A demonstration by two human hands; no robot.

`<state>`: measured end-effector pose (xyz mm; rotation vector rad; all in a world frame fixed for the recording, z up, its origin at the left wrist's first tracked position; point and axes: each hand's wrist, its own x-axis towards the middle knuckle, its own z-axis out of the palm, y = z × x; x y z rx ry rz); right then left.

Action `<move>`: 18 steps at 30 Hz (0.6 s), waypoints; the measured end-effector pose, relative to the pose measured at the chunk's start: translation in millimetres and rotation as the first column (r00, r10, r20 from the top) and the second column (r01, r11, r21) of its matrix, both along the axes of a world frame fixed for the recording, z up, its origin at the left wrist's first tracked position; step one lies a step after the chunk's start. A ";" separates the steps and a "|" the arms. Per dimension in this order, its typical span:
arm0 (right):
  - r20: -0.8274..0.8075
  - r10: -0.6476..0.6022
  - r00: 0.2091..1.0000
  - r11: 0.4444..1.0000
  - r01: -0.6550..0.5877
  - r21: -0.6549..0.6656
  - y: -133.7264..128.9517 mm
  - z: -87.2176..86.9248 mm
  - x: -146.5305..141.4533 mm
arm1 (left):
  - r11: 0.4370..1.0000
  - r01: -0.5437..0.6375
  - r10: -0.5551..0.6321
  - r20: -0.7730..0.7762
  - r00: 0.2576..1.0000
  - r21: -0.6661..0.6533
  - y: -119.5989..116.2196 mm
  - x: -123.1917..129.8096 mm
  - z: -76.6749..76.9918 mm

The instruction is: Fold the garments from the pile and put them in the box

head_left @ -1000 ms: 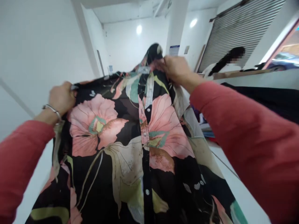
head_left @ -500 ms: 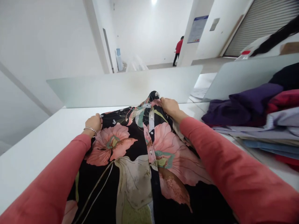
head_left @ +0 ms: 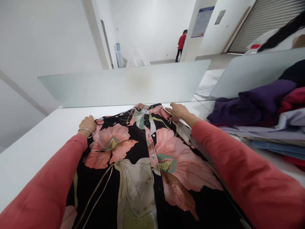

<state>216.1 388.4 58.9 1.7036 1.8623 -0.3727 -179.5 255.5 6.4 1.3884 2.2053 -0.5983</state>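
Observation:
A black garment (head_left: 133, 184) with large pink flowers and a buttoned front lies spread on the white table (head_left: 33, 136), its collar end toward the frosted panel. My left hand (head_left: 87, 124), with a bracelet at the wrist, has its fingers closed on the garment's upper left edge. Just off the upper right edge, my right hand (head_left: 178, 110) has its fingers apart and holds nothing.
A frosted panel (head_left: 124, 84) stands along the table's far edge, with a second panel (head_left: 247, 71) at the right. Folded clothes (head_left: 259, 108) are piled on the right. A person in red (head_left: 181, 43) stands far back.
My right hand has let go of the garment and moved slightly right. The raised collar end has dropped flatter. My left hand has shifted a little left with its edge.

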 end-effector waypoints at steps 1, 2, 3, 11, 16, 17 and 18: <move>0.003 -0.008 1.000 1.000 0.008 -0.002 -0.6 6.4 3.2 | 1.000 -0.011 0.011 -0.019 1.000 0.009 0.1 -1.7 2.6; 0.006 -0.012 1.000 1.000 0.012 -0.005 -2.0 13.5 6.1 | 1.000 -0.009 0.010 -0.033 0.999 0.027 1.0 -1.4 5.9; 0.007 -0.009 1.000 1.000 0.009 -0.011 -4.6 21.4 8.7 | 0.998 0.009 -0.007 -0.035 0.999 0.055 2.9 1.8 9.9; -0.010 0.110 0.994 0.992 -0.110 -0.056 -79.7 115.9 32.0 | 0.734 0.422 -0.631 0.304 0.714 0.532 28.8 135.6 57.4; -0.014 -0.172 0.985 0.966 0.166 -0.197 -169.3 195.0 83.8 | 0.704 0.481 -0.707 0.454 0.542 0.522 21.7 221.4 64.7; -0.024 -0.247 0.969 0.952 0.237 -0.195 -186.3 208.9 95.5 | 0.712 0.490 -0.701 0.476 0.530 0.504 20.5 231.2 62.8; -0.035 -0.321 0.947 0.933 0.309 -0.185 -201.7 221.5 105.8 | 0.724 0.495 -0.689 0.497 0.527 0.479 19.9 238.5 60.4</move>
